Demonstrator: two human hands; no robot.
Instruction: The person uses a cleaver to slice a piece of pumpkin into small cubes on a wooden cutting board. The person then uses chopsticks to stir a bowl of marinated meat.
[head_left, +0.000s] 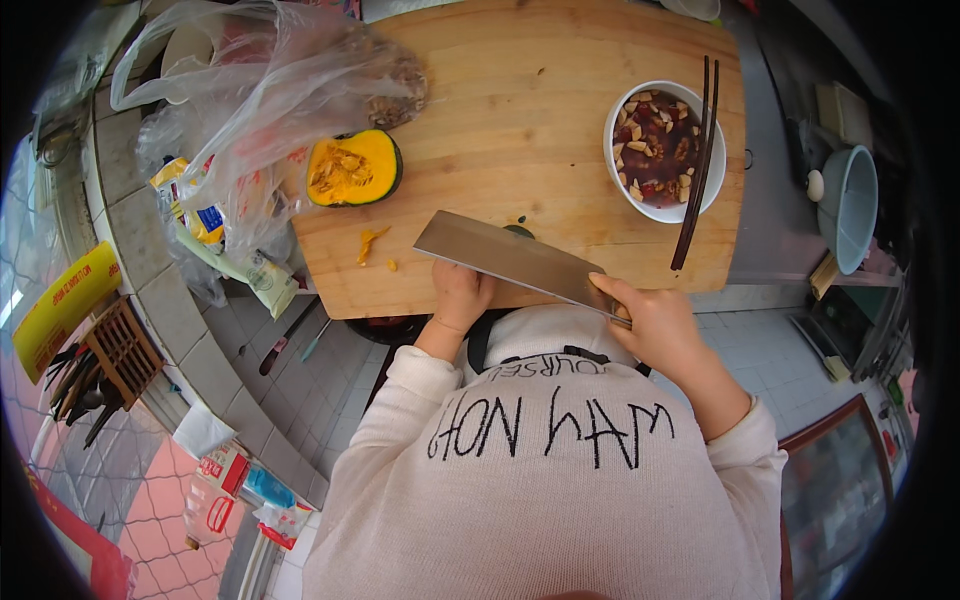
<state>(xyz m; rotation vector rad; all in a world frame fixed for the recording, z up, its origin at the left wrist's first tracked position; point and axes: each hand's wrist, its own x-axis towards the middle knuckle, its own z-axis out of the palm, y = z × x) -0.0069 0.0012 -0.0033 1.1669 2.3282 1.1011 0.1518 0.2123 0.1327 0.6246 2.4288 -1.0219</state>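
A broad-bladed cleaver [520,262] is in my right hand [655,322], whose fingers wrap round its handle at the board's near edge. Its blade slants up to the left, over my left hand [462,292]. The blade hides the fingers of that hand, so what they hold, if anything, does not show. Just past the blade peeks a bit of dark green rind [519,231]. Farther left on the wooden board [500,110] lies a cut pumpkin half [353,170], its orange flesh and seeds facing up. Scraps of orange pulp [371,244] lie near it.
A white bowl [612,150] of dark liquid, nuts and red pieces stands at the right, with dark chopsticks [697,165] across its rim. Clear plastic bags [250,80] crowd the far left. Beyond the board's right side are a pale blue basin [850,210] and an egg [815,186].
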